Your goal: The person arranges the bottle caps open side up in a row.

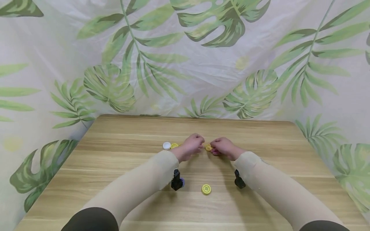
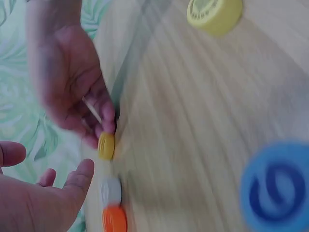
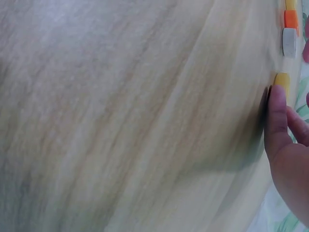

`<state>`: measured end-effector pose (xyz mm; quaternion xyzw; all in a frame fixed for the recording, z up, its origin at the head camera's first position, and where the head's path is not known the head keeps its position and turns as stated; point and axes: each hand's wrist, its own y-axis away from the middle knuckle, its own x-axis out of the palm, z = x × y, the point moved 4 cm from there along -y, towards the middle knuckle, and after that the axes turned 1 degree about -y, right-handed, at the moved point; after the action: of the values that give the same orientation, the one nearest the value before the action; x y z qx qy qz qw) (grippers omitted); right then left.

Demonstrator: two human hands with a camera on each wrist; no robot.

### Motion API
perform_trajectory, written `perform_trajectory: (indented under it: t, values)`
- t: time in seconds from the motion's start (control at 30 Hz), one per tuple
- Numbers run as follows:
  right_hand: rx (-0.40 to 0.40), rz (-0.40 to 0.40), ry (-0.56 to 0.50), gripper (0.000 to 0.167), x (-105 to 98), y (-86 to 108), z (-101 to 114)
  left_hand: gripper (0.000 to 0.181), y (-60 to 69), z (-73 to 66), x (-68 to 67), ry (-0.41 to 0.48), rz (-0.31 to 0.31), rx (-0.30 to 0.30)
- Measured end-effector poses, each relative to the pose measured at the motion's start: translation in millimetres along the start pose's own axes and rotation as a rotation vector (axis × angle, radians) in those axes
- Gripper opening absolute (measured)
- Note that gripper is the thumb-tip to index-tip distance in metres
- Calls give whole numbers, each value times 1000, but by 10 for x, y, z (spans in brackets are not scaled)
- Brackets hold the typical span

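White cap: smooth disc, touching or nearly touching a yellow cap, perhaps to keep the row tidy.
Blue cap: half hidden from me.
Left hand: relaxed, holding nothing.
Nearer yellow cap: raised pattern, alone on the wood-grained tabletop.
Amber cap: ridged, between the hands.
Right hand: pinches its side, likely because it's so low.

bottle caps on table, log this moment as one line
right hand: pinches amber cap | left hand: holds nothing | orange cap: beside white cap | blue cap, green-printed yellow cap: nearer person
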<state>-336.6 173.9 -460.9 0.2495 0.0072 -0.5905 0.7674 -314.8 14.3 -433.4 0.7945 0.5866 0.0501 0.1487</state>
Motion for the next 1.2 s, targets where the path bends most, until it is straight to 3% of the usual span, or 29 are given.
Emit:
perform_trajectory:
  t: [0.13, 0.2, 0.43, 0.6, 0.8, 0.97, 1.07, 1.2]
  values:
    - [12, 1, 8, 37, 36, -5, 39, 29, 69, -18, -194, 6, -64, -6]
    - [19, 0, 4, 37, 58, -20, 53, 29, 125, -22, -270, -18, -64, -6]
    - [8, 15, -1, 36, 106, -30, 67, 26, 365, 9, -409, -126, 32, 56]
    - [5, 24, -30, 38, 123, -5, 64, 32, 441, 147, -576, -163, 29, 24]
    - [2, -47, -87, 28, 157, 48, 26, 31, 563, 250, -832, -138, 23, 15]
    - [-9, -112, -101, 16, 232, 115, 11, 32, 741, 314, -1035, -176, 0, 11]
    - [-23, -84, -86, 16, 336, 184, 30, 33, 872, 413, -1121, -216, -8, -3]
    - [-67, 26, 14, 18, 550, 284, 83, 28, 1049, 575, -1151, -285, -5, -40]
